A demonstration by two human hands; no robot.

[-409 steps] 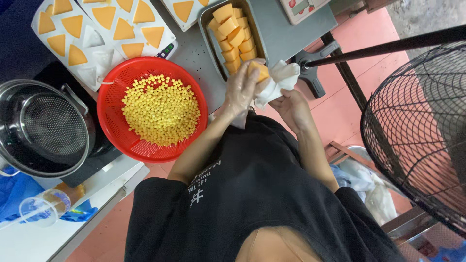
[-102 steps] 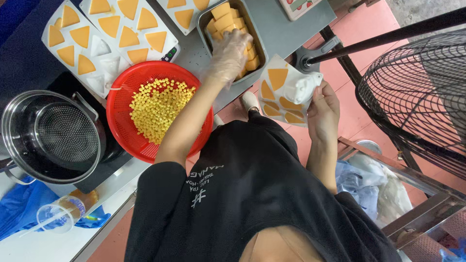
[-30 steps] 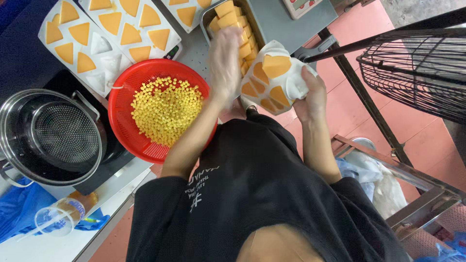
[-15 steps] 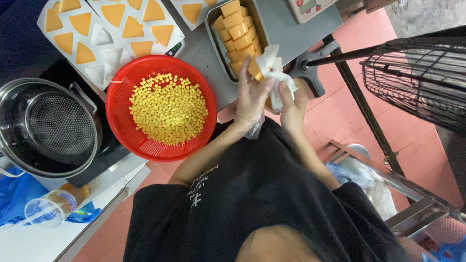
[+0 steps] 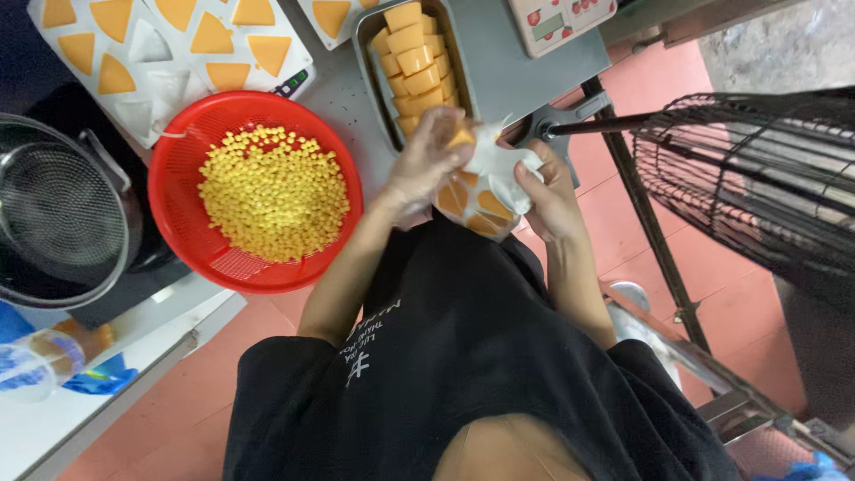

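Observation:
My left hand [image 5: 426,165], in a clear plastic glove, pinches a small orange block [image 5: 460,138] against a white mould tray [image 5: 485,183] with orange-filled triangular pockets. My right hand [image 5: 554,191], bare, grips that mould tray from the right and holds it tilted in front of my chest. Just beyond both hands a metal pan [image 5: 367,53] holds several orange blocks [image 5: 411,58] in a row. A red colander [image 5: 178,147] of yellow kernels [image 5: 272,191] sits left of my left forearm.
More white mould trays [image 5: 169,53] with orange triangles lie at the far left. A steel pot with a strainer [image 5: 53,214] stands at the left edge. A black wire fan cage [image 5: 757,178] is to the right. A clear plastic cup [image 5: 36,365] lies lower left.
My left hand came back from over the metal pan with an orange block and met the mould tray. The mould tray, held flat a second ago, is now tilted and closer to my chest.

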